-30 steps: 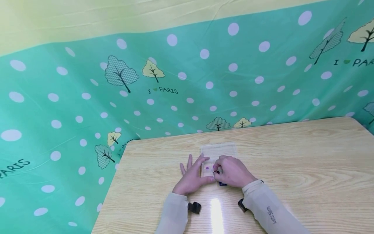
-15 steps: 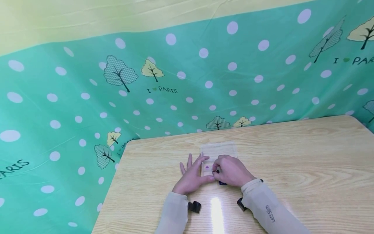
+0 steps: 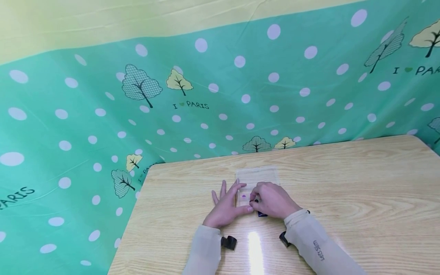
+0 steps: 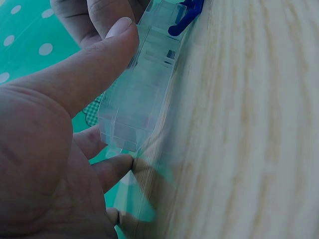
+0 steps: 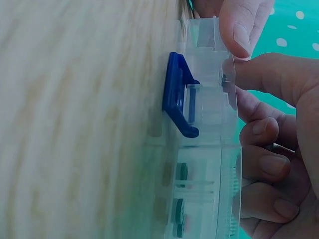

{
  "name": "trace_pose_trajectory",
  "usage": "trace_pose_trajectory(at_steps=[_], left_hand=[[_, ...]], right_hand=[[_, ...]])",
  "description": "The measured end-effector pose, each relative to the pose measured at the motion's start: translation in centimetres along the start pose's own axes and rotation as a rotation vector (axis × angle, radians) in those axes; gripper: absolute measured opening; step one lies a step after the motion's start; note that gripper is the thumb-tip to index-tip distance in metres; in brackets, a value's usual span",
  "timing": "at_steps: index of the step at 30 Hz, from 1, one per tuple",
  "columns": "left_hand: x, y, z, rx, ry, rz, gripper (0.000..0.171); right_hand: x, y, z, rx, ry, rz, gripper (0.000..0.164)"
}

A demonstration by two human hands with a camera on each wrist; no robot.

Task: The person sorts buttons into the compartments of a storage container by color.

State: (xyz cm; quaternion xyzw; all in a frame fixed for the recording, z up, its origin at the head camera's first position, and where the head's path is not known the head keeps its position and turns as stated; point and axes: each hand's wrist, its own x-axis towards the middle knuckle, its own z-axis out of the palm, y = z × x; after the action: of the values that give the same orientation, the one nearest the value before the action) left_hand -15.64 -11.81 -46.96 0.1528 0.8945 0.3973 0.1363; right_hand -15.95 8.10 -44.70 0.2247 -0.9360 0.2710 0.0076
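A clear plastic compartment box [image 3: 276, 172] lies on the table with its lid laid back. On its front wall is a blue latch [image 5: 175, 94]. My left hand [image 3: 224, 210] holds the box at its left front corner, thumb on the front edge and index finger bent over the left side; its other fingers spread out. Over the front compartments, my right hand [image 3: 275, 200] pinches a small dark piece between thumb and index finger, mostly hidden by the fingertips. Small dark green discs [image 5: 180, 211] show through the box wall. A purple spot [image 3: 243, 196] shows inside at the left.
The box stands on a wood-grain table [image 3: 343, 191]. Behind it hangs a green curtain [image 3: 223, 95] with white dots and printed trees. Dark wrist-camera mounts [image 3: 228, 243] sit near both cuffs, just above the tabletop.
Both hands stay almost in place. The right fingertips have shifted very slightly left over the compartments; the box has not visibly moved.
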Motion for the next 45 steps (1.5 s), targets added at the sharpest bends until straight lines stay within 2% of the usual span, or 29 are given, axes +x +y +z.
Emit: trace_pose_trajectory(at_steps=[9, 17, 27, 39, 45], left_hand=[[0.0, 0.1, 0.0, 0.008, 0.000, -0.004, 0.080], [0.0, -0.2, 0.1, 0.023, 0.008, -0.012, 0.082], [0.0, -0.1, 0.1, 0.013, 0.008, -0.017, 0.080], [-0.1, 0.0, 0.1, 0.018, 0.007, -0.034, 0.079], [0.0, 0.2, 0.1, 0.006, 0.002, -0.030, 0.079]], right_hand=[[-0.4, 0.0, -0.6, 0.038, -0.015, 0.065, 0.010], [-0.6, 0.4, -1.4, 0.045, -0.011, 0.064, 0.009], [-1.3, 1.3, -2.4, 0.045, 0.009, 0.103, 0.010], [-2.5, 2.4, -3.7, 0.138, 0.004, 0.193, 0.008], [-3.1, 3.3, -4.0, 0.154, 0.004, 0.200, 0.006]])
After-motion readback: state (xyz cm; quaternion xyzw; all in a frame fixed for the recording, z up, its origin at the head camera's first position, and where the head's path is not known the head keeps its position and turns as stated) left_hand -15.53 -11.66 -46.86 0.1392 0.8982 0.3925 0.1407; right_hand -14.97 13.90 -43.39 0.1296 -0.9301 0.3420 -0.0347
